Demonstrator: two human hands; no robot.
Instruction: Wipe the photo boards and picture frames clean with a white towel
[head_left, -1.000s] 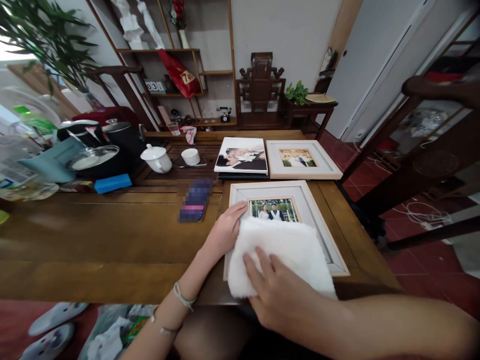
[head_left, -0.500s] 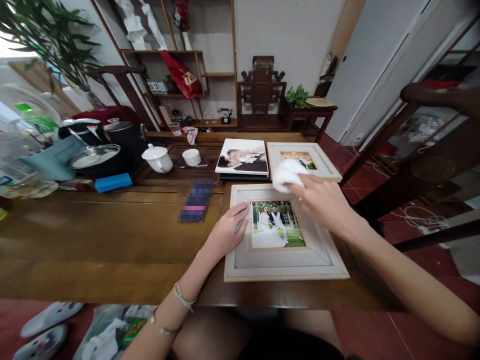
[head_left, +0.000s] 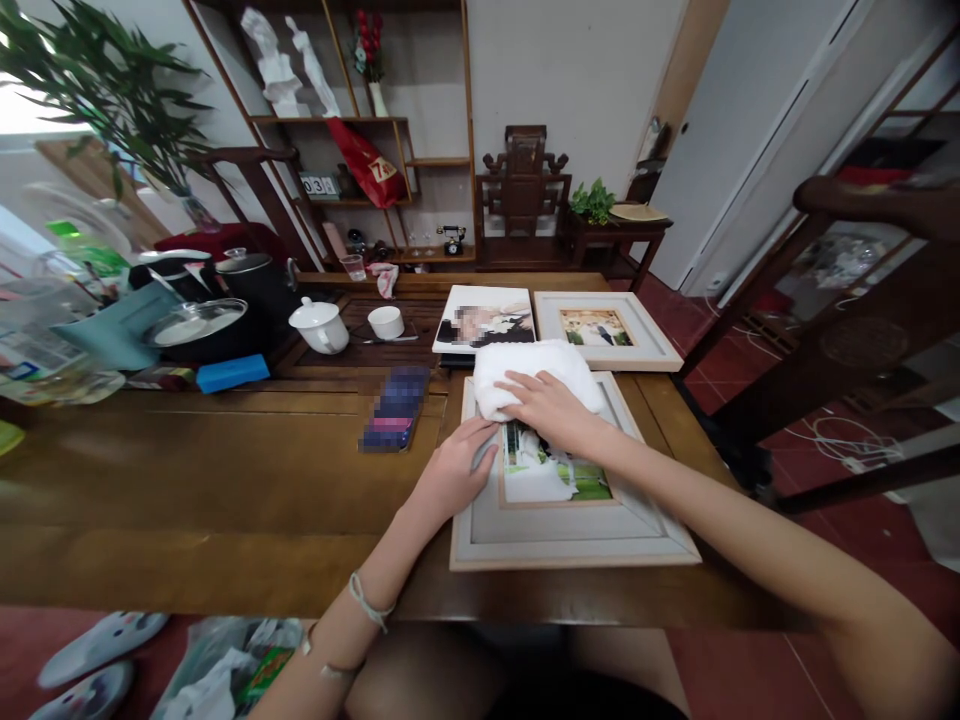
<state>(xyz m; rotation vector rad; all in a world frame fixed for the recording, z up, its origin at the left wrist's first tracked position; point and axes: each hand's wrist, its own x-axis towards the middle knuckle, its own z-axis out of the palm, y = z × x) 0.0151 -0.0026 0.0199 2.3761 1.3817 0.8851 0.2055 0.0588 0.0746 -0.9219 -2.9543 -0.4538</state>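
The right hand (head_left: 551, 408) lies palm down on a folded white cloth (head_left: 577, 365), its fingers slightly spread; the thumb is hidden, so I cannot tell whether it pinches the fabric. The cloth lies over the far part of a pale picture frame (head_left: 570, 545) at the near edge of the wooden table (head_left: 225, 480). The left hand (head_left: 454, 475) rests loosely extended on the frame's left side, its fingertips close to the cloth.

Inside the frame, the upper part of the photo (head_left: 540, 485) is covered by cloth and right hand; white fabric and green grass show below. Just left lies a phone (head_left: 397, 410), its screen blurred by pixelation. Beyond the cloth sit a white-edged picture (head_left: 487, 315), partly pixelated, and, to its right, a 2nd pale frame (head_left: 660, 345).

Farther left are a white lidded cup (head_left: 321, 328), a small white bowl (head_left: 387, 322) and a blue block (head_left: 233, 373). Clear containers (head_left: 30, 350) are cut off by the left edge; their labels are unreadable. Near left, on the floor, 2 pale clogs (head_left: 101, 645) and a plastic bag (head_left: 217, 670) are partly out of view.

On the far shelf, a red bag (head_left: 367, 165) shows a "7" before an illegible mark, and calendar blocks (head_left: 316, 186) read "03", the last digit unclear.
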